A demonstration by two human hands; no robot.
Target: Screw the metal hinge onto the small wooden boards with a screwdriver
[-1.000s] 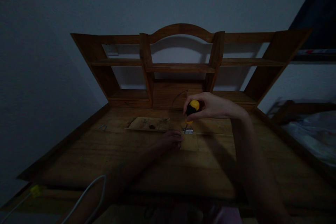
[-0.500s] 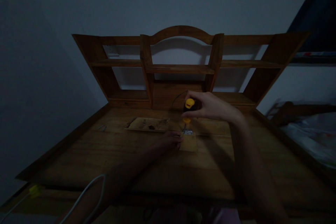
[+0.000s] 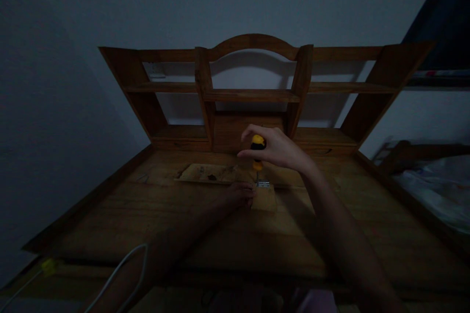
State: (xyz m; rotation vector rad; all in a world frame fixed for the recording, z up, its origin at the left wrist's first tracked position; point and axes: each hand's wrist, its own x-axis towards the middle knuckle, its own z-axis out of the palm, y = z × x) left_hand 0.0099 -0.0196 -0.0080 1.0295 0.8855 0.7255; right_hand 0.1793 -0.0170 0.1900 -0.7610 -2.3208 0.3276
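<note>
A yellow-and-black screwdriver (image 3: 258, 143) stands nearly upright, its shaft reaching down to the left end of a small metal hinge (image 3: 263, 183). My right hand (image 3: 273, 146) is around the handle, with thumb and fingers on either side and the fingertips spread past it to the left. Below the hinge lies a small pale wooden block (image 3: 263, 199) on the desk top (image 3: 220, 234). The curled fingers of my left hand (image 3: 240, 194) press against the block's left edge beside the screwdriver tip; their undersides are hidden.
A broken-edged wooden strip (image 3: 207, 172) lies behind my left hand. Thin metal pieces (image 3: 142, 177) rest farther left. A wooden shelf unit (image 3: 253, 95) stands along the back. A white cable (image 3: 128, 257) crosses my left forearm, and a yellow item (image 3: 48, 267) sits at the front left.
My right hand and the screwdriver handle have shifted left, bringing the screwdriver from tilted to nearly upright. The right fingers have spread around the handle. My left hand stays by the block.
</note>
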